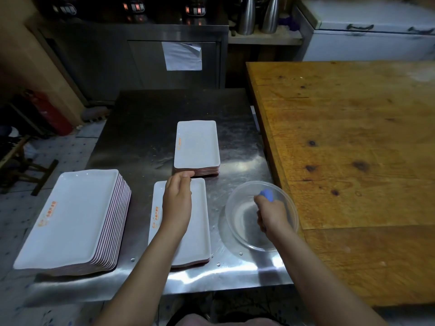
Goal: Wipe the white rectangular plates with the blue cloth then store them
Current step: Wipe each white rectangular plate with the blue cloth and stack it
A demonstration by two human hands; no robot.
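Fingers of the left hand [177, 198] lie together and only slightly bent, stretched out over the near plate [197, 234], their tips at the narrow gap between that plate's far rim and the small stack [196, 144] of white plates beyond it. Whether they hold the rim or merely touch it I cannot tell, as the hand's back hides the thumb.

The right hand [270, 215] is curled into a fist around the blue cloth [267, 195], a wad of which pokes out past the knuckles. It hovers over the clear bowl [244, 222], which stands just right of the near plate.

A tall stack [70, 220] of the same plates sits right at the left edge of the steel table [146, 128], near the front corner, close beside the near plate. The bowl's right side is up against the wooden table [353, 137], which adjoins the steel one and stands a little higher. Bare steel lies open across the far left, behind the tall stack and left of the small one. Water drops dot the front strip.
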